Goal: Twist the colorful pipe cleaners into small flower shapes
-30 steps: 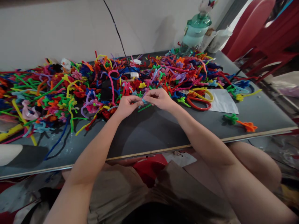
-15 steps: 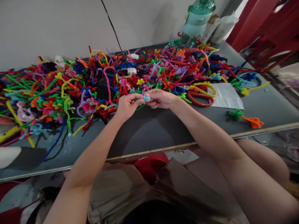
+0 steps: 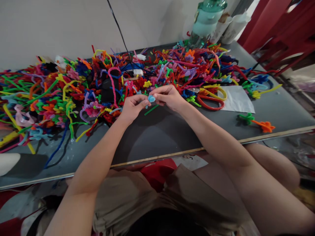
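Between my fingertips, just above the dark table (image 3: 159, 137), is a small light-blue pipe-cleaner flower (image 3: 151, 98). My left hand (image 3: 135, 106) pinches it from the left with thumb and forefinger. From the right, my right hand (image 3: 168, 97) grips it with thumb and fingers closed, hiding part of it. A green pipe cleaner (image 3: 151, 110) shows just below my right fingers. Close behind my hands a yellow flower (image 3: 147, 84) lies at the edge of a heap of coloured pipe cleaners (image 3: 59, 95).
Right of my hands lie scissors with red and yellow handles (image 3: 212, 102) and a white plastic sheet (image 3: 237, 100). A green-and-orange pipe-cleaner piece (image 3: 266, 126) rests near the front edge. A green bottle (image 3: 205, 24) and paper cups (image 3: 232, 29) stand at the back right.
My right hand has tilted up, and its fingers have shifted on the light-blue flower. The flower has moved slightly left and up. More of the green pipe cleaner shows below.
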{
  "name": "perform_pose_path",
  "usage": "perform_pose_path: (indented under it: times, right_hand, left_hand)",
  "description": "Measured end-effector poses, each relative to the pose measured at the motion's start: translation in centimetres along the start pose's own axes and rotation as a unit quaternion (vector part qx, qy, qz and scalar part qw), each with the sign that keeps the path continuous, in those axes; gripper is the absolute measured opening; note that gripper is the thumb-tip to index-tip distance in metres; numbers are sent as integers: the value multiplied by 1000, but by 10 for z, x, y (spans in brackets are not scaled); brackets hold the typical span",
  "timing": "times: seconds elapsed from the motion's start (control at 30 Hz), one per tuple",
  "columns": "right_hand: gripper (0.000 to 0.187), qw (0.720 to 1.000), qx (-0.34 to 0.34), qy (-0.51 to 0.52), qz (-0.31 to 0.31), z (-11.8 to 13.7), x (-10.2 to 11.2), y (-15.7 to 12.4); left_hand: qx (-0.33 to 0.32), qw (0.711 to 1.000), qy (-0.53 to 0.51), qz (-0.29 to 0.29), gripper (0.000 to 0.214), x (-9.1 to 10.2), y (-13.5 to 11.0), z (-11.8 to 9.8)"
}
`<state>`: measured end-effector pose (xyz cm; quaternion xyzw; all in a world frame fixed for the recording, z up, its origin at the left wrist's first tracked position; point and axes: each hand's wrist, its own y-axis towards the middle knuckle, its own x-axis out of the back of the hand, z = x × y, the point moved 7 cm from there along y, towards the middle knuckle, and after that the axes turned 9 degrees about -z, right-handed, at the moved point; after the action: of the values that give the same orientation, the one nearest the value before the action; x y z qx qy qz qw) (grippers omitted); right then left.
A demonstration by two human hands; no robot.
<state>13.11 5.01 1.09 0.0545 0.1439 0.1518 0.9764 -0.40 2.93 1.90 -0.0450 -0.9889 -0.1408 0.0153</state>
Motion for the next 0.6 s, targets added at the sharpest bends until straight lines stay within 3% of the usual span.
perform_pose_path:
  times: [0.23,0.6]
  right_hand:
    - [39,997,36,-51,44,15,-7,-5]
    - [32,995,66,-70,32,22,-4,-6]
  left_hand:
    - [10,999,-17,37,35,0,0,5]
    - [29,999,-29,14,34,3,2,13]
